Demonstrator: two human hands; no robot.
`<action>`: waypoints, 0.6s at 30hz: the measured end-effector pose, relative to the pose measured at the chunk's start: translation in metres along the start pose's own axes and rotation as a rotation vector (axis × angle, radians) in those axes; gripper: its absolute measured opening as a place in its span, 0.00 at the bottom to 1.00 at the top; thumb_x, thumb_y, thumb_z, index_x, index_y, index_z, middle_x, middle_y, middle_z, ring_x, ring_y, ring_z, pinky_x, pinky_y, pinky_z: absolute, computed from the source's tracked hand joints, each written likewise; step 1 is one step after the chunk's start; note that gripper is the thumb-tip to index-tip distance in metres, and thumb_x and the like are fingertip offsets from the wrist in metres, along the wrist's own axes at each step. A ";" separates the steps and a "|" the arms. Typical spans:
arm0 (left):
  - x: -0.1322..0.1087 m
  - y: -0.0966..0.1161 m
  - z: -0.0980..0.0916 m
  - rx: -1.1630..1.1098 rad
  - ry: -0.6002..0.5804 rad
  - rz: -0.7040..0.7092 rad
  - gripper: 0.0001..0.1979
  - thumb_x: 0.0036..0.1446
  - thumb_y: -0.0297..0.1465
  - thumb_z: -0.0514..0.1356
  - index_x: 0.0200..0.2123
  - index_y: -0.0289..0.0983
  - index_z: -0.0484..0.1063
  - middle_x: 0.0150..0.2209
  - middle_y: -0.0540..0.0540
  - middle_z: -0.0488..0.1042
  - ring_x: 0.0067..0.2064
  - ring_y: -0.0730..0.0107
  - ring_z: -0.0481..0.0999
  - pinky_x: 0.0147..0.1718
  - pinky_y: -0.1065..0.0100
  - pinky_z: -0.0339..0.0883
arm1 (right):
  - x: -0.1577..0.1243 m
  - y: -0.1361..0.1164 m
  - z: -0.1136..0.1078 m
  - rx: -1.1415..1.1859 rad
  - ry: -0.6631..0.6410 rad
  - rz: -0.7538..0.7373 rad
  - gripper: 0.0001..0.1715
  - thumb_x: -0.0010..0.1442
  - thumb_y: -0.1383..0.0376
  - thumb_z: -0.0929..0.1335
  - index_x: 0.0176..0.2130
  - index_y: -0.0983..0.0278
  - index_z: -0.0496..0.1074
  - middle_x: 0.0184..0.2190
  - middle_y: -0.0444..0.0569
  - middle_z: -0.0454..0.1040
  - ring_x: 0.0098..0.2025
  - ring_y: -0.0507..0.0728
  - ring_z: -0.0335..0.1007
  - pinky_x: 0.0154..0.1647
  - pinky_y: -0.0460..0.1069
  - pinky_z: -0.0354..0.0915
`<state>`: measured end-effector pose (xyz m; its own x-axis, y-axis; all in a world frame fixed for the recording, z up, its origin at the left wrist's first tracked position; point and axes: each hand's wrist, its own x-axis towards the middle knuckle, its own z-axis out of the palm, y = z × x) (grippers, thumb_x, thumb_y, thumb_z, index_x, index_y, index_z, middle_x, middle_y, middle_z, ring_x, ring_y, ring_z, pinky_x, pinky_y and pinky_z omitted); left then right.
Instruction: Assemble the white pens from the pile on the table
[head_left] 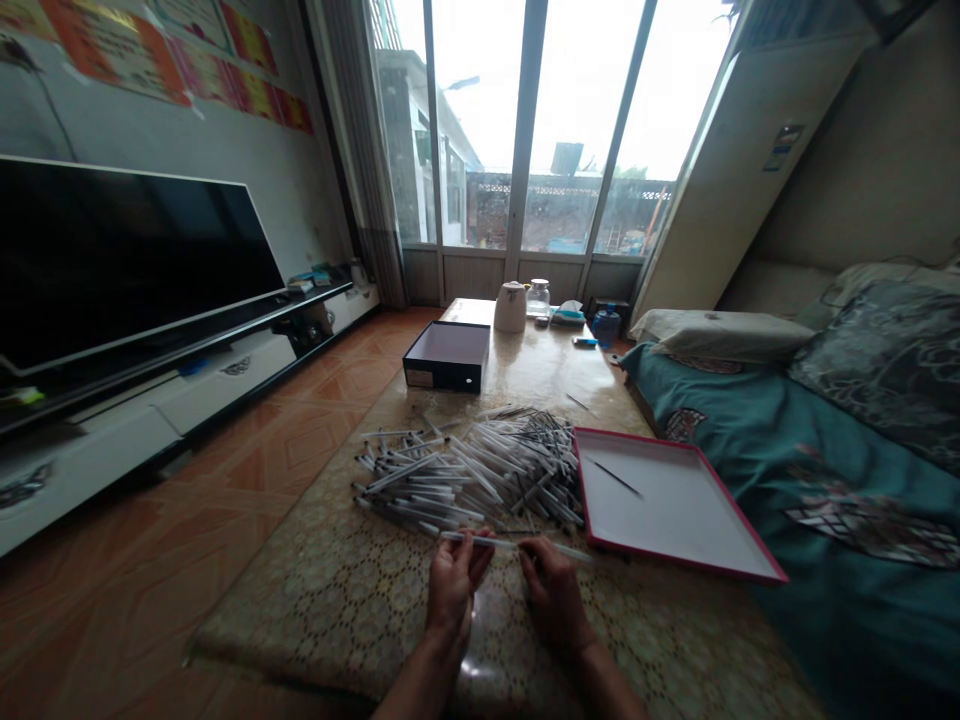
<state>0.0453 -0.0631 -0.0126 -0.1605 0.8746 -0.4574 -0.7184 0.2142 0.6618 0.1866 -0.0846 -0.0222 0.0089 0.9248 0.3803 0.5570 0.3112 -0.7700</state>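
A slim white pen [459, 538] lies crosswise between my hands, just above the near side of the table. My left hand [452, 585] is closed around its left part, thumb and fingers pinching the barrel. At the pen's right end, the fingers of my right hand [553, 590] are pinched together; they cover that end. Right beyond both hands spreads a heap of white pens [480, 465], many with dark tips, along with thin dark refills. To the right of the heap, a single dark refill [619, 479] rests in a shallow red-rimmed box lid [675, 510].
A dark open box [442, 375] stands behind the heap. Farther back are a pale kettle [511, 308], a glass jar [538, 298] and a tissue pack [568, 313]. A patterned cover lies over the table [315, 600]. A green-covered sofa [750, 430] borders the right side.
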 end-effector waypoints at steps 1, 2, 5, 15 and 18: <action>0.000 0.000 0.000 -0.004 0.003 0.002 0.03 0.54 0.22 0.57 0.31 0.34 0.65 0.30 0.43 0.77 0.33 0.66 0.79 0.33 0.67 0.73 | -0.001 0.001 0.000 -0.009 0.035 0.007 0.13 0.60 0.62 0.59 0.34 0.63 0.70 0.29 0.49 0.72 0.32 0.55 0.69 0.34 0.48 0.64; 0.000 0.000 0.000 -0.010 0.009 0.005 0.03 0.54 0.22 0.57 0.31 0.34 0.66 0.30 0.42 0.77 0.33 0.67 0.79 0.33 0.67 0.73 | -0.001 0.002 0.000 -0.018 0.087 0.019 0.13 0.60 0.62 0.59 0.34 0.64 0.70 0.29 0.50 0.72 0.31 0.55 0.68 0.34 0.48 0.64; 0.002 0.006 0.001 -0.033 0.038 0.028 0.03 0.55 0.22 0.55 0.31 0.33 0.66 0.29 0.42 0.77 0.32 0.68 0.78 0.33 0.68 0.73 | -0.002 0.008 -0.005 -0.035 0.261 0.085 0.13 0.59 0.61 0.60 0.34 0.65 0.70 0.30 0.51 0.72 0.33 0.56 0.68 0.35 0.49 0.64; 0.045 0.035 0.036 0.009 0.094 0.207 0.03 0.51 0.27 0.60 0.31 0.34 0.67 0.24 0.47 0.75 0.26 0.70 0.77 0.29 0.69 0.73 | 0.044 0.027 -0.036 0.005 0.501 0.303 0.21 0.55 0.53 0.61 0.35 0.66 0.72 0.27 0.50 0.74 0.27 0.56 0.69 0.27 0.47 0.62; 0.065 0.032 0.059 0.032 0.047 0.227 0.06 0.52 0.28 0.60 0.34 0.34 0.68 0.26 0.47 0.74 0.24 0.73 0.76 0.29 0.70 0.72 | 0.071 0.037 -0.035 -0.060 0.546 0.337 0.21 0.55 0.53 0.62 0.34 0.67 0.72 0.26 0.51 0.75 0.27 0.57 0.69 0.27 0.47 0.61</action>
<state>0.0523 0.0263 0.0140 -0.3476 0.8808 -0.3215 -0.6388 0.0286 0.7689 0.2373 -0.0155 -0.0059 0.6042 0.7200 0.3414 0.4957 -0.0042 -0.8685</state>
